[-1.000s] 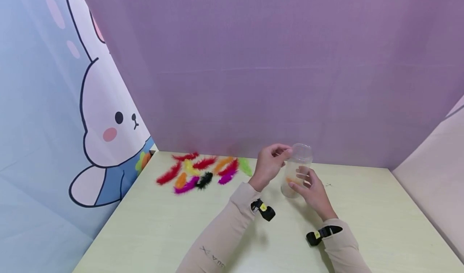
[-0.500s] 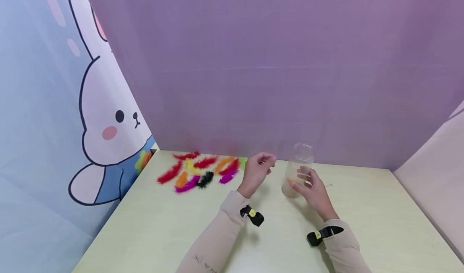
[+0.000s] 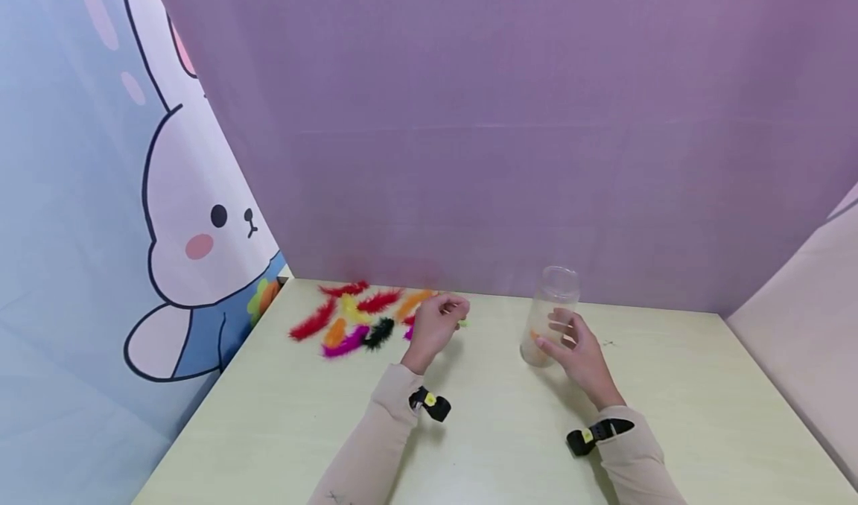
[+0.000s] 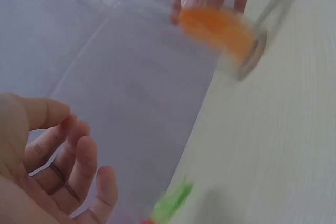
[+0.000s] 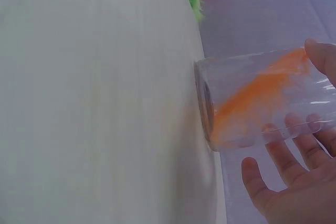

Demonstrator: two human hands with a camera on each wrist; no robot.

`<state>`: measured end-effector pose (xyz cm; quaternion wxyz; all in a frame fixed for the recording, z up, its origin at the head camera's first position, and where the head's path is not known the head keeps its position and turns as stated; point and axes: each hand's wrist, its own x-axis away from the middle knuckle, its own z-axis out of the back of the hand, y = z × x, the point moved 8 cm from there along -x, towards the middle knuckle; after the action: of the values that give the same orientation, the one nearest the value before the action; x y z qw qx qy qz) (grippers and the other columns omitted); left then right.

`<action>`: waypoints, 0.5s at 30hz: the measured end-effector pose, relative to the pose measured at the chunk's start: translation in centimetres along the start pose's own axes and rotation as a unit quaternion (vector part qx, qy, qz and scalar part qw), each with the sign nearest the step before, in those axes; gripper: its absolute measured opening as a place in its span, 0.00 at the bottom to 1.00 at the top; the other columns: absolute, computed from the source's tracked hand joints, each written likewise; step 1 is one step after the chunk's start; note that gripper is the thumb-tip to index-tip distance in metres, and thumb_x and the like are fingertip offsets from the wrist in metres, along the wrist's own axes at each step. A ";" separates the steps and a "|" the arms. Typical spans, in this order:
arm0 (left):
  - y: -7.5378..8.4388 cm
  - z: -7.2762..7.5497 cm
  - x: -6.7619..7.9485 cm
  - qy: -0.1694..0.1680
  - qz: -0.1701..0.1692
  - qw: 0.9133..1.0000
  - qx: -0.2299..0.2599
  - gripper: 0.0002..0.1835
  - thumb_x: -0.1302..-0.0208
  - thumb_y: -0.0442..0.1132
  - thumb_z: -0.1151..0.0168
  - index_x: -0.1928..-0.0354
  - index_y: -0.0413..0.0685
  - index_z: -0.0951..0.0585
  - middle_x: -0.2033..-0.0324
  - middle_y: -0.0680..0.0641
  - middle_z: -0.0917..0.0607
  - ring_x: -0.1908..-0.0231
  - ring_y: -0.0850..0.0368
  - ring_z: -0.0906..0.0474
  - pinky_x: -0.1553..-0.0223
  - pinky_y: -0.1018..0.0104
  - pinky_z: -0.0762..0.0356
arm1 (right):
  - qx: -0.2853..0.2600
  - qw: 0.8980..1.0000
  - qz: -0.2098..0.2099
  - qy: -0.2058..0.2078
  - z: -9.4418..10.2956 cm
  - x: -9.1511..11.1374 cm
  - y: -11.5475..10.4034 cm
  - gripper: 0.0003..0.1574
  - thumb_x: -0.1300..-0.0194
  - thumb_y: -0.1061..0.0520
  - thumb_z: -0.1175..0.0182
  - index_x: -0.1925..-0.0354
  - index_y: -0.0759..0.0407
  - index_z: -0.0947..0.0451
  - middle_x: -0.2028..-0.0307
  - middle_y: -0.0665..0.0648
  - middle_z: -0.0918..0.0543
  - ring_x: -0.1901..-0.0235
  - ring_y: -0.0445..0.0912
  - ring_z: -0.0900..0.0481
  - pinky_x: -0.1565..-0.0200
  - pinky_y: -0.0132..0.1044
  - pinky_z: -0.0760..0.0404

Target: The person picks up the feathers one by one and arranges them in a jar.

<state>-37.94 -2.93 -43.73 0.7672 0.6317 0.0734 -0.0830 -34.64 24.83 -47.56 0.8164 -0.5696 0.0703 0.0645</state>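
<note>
A tall clear glass jar (image 3: 559, 290) stands upright on the table, with an orange feather (image 5: 254, 92) leaning inside it. My right hand (image 3: 583, 357) grips the jar's lower half, thumb on the near side and fingers around the far side. To the left, my left hand (image 3: 434, 328) hovers over the right end of the feather group, fingers loosely curled and nothing between them. In the left wrist view its thumb and index tips come close together. A green feather (image 4: 174, 203) lies just beyond this hand, mostly hidden by it in the head view.
Several feathers lie at the table's back left: red ones (image 3: 313, 320), a yellow one (image 3: 352, 310), a black one (image 3: 380, 333) and a magenta one (image 3: 345, 342) among them. A purple cloth (image 3: 509, 132) hangs behind the pale table (image 3: 509, 430).
My left hand has moved from the jar's mouth leftward to the feathers. The right hand and the jar have stayed in place.
</note>
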 end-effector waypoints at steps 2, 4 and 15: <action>-0.3 1.0 0.0 0.005 -0.001 1.000 -0.014 0.06 0.30 0.39 0.34 0.57 0.47 0.12 0.67 0.42 0.13 0.64 0.34 0.16 0.70 0.67 0.19 | -0.001 1.000 0.002 0.000 0.0 0.0 0.1 0.47 0.33 0.51 0.30 0.25 0.59 0.42 0.28 0.62 0.31 0.30 0.58 0.31 0.28 0.58 0.35; -0.5 2.0 0.0 0.012 -0.007 0.999 -0.037 0.06 0.31 0.38 0.34 0.57 0.45 0.12 0.68 0.42 0.13 0.68 0.38 0.15 0.71 0.68 0.21 | 0.002 1.000 0.006 0.000 0.0 -0.1 0.1 0.47 0.33 0.50 0.30 0.25 0.59 0.42 0.28 0.63 0.31 0.30 0.58 0.31 0.29 0.58 0.35; -1.5 7.6 -0.2 0.050 -0.022 0.978 -0.201 0.06 0.33 0.42 0.31 0.61 0.49 0.11 0.68 0.48 0.11 0.68 0.55 0.18 0.65 0.61 0.21 | 0.014 1.000 0.009 0.003 0.0 0.0 0.0 0.45 0.33 0.48 0.31 0.27 0.58 0.40 0.29 0.63 0.30 0.30 0.59 0.30 0.30 0.57 0.34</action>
<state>-38.42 -10.71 -43.65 0.8720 0.4659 0.1410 -0.0515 -34.67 24.86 -47.56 0.8236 -0.5574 0.0785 0.0696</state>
